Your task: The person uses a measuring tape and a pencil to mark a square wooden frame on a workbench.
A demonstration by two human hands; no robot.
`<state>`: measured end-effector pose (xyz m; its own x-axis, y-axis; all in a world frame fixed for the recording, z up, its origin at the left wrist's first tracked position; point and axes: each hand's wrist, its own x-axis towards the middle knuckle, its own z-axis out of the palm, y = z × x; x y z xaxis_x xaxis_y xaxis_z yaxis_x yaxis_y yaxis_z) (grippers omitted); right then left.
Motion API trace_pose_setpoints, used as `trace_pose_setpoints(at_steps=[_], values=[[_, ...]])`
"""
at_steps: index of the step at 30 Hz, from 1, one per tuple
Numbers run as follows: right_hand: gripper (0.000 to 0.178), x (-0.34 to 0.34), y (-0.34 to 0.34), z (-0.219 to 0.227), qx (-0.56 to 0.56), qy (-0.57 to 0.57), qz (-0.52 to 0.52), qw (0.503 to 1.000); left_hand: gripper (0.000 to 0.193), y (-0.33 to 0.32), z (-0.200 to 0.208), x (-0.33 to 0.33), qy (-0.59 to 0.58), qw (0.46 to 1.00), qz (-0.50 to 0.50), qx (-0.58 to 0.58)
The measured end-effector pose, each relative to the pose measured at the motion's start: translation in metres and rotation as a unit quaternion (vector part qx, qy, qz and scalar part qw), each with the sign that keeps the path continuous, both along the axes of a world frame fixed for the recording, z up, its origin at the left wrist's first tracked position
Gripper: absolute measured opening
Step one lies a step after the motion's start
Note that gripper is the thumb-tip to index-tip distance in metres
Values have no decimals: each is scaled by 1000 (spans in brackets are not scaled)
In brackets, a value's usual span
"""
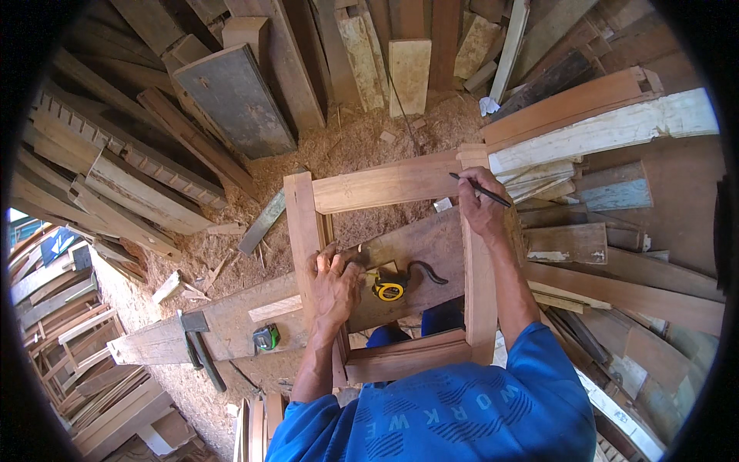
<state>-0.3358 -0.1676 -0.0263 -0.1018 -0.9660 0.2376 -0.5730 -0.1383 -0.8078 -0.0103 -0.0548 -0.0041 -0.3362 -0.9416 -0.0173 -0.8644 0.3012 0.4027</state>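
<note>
A rectangular wooden frame [392,192] lies in front of me across a wide board [427,250]. My left hand [332,286] grips the frame's left side piece, fingers bent over it. Pinched in my right hand [480,202] is a dark pencil [493,192], its tip at the upper right corner where the top rail meets the right side piece. Beside my left hand, inside the frame's opening, a yellow and black tape measure [390,290] rests on the board with a dark curved strap [428,272] next to it.
Left on the board are a green and black tape measure [266,336], a hammer [198,346] and a light wood strip [275,309]. Sawdust [354,142] covers the ground. Planks and offcuts [593,246] crowd the right; more boards [235,100] lean at the far side.
</note>
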Motion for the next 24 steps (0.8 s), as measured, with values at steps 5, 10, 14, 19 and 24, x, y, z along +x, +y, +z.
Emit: trace_pose_setpoints(at_steps=[5, 10, 14, 19, 24], values=[[6, -8, 2, -4, 21, 30, -6, 999, 19, 0, -2, 1, -9, 1000, 0, -3], [8, 2, 7, 5, -13, 16, 54, 998, 19, 0, -3, -1, -2, 1000, 4, -14], [10, -9, 8, 0, -21, 53, 16, 998, 19, -1, 2, -2, 2, 1000, 4, -2], [12, -4, 6, 12, 45, 19, -24, 999, 19, 0, -4, -1, 11, 1000, 6, 5], [11, -1, 2, 9, -2, 25, -22, 999, 17, -2, 3, -2, 2, 1000, -1, 3]])
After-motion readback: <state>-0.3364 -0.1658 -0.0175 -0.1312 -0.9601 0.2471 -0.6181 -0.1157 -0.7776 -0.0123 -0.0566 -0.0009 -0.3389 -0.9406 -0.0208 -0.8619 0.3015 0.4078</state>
